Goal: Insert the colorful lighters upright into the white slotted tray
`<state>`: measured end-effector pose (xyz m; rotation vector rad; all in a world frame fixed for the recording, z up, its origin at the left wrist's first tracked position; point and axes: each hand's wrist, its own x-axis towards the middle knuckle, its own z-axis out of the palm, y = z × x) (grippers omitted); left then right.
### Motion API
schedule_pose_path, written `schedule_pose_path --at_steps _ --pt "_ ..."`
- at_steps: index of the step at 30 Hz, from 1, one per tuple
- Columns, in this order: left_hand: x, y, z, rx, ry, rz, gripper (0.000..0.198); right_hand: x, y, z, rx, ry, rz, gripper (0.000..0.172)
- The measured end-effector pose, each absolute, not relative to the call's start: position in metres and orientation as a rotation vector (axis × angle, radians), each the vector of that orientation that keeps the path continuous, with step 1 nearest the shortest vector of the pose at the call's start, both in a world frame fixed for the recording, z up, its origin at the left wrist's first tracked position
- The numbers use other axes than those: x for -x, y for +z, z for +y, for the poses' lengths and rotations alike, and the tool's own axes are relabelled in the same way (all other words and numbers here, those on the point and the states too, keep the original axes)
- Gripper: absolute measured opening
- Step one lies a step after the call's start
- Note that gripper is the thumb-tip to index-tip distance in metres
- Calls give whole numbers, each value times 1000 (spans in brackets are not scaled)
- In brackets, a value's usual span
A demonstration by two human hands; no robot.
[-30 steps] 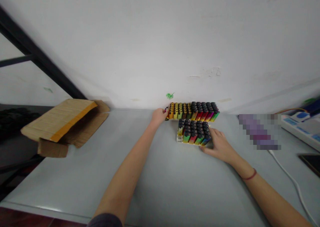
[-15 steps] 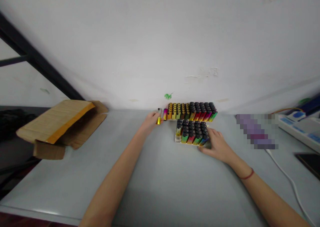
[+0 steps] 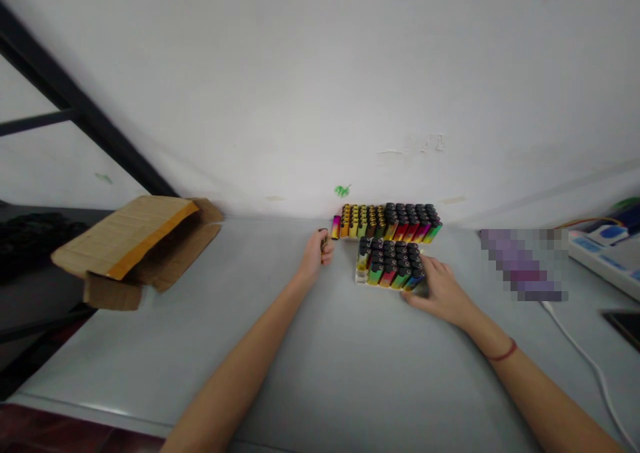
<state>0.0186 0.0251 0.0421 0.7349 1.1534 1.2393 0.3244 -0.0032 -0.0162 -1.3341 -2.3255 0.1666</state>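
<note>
My left hand (image 3: 316, 253) is closed round a single lighter (image 3: 324, 240), of which only the top shows above the fingers, just left of the near tray. My right hand (image 3: 436, 286) rests against the right front corner of the near tray of lighters (image 3: 387, 264), fingers curled on its edge. A second, longer tray of colourful lighters (image 3: 387, 221) stands behind it against the wall. One pink lighter (image 3: 335, 227) stands at the left end of that far tray.
An open cardboard box (image 3: 135, 246) lies on its side at the table's left. A white cable (image 3: 580, 346) runs along the right side, with a white power strip (image 3: 607, 256) and a dark phone (image 3: 625, 326) beyond it. A black frame (image 3: 75, 106) leans at the left wall.
My left hand pulled one lighter away from the far tray's left end and drew it back toward me, closing round it. My right hand stayed on the near tray.
</note>
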Motion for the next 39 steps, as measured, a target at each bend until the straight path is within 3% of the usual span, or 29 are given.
schedule_pose_path --at_steps 4,9,16,29,39 --pt "-23 38 21 -678 1287 1165 39 -325 -14 -4 1340 186 -2335 85" --pt "-27 34 16 -810 1451 1095 45 -325 -16 -3 1330 169 -2331 85" --pt "-27 37 20 -688 1323 1187 71 -326 -20 -3 1339 148 -2325 84" --pt "-28 42 17 -556 1419 1258 55 -326 -21 -1 1359 146 -2322 81" --pt "-29 40 16 -603 1467 1259 65 -326 -24 -1 1353 139 -2306 77"
